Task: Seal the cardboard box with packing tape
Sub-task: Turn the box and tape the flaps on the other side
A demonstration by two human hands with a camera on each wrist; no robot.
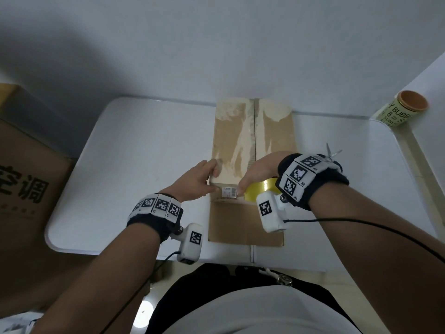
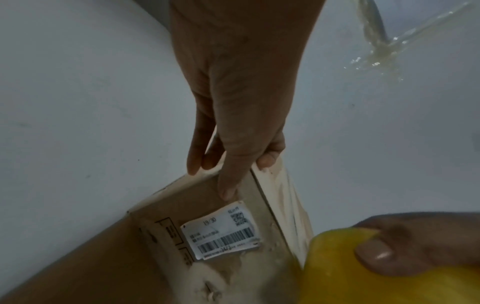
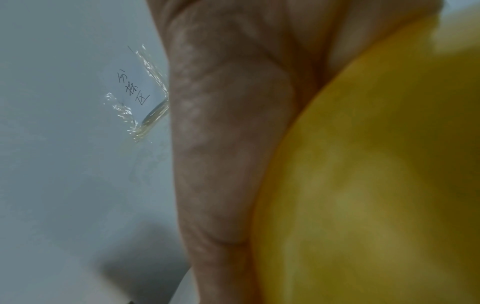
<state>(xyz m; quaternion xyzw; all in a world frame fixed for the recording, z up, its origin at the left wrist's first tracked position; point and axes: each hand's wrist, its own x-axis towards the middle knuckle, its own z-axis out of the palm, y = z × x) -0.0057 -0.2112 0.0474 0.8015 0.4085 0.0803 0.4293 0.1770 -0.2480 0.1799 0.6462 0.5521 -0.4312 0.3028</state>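
Observation:
A long cardboard box (image 1: 240,141) lies on the white table (image 1: 132,153), its top flaps closed and streaked with old clear tape. My left hand (image 1: 207,177) grips the box's near left corner, fingers (image 2: 233,123) over the edge beside a white barcode label (image 2: 221,232) on the near face. At the near right corner my right hand (image 1: 250,179) holds a yellow roll of packing tape (image 1: 260,189), thumb on its rim. The roll (image 3: 376,185) fills the right wrist view. I cannot see a free tape end.
Scissors (image 1: 333,153) lie on the table just behind my right wrist. A printed cup (image 1: 407,109) stands on the ledge at the far right. A large cardboard carton (image 1: 24,177) stands left of the table. Tape scraps (image 3: 140,92) stick to the wall.

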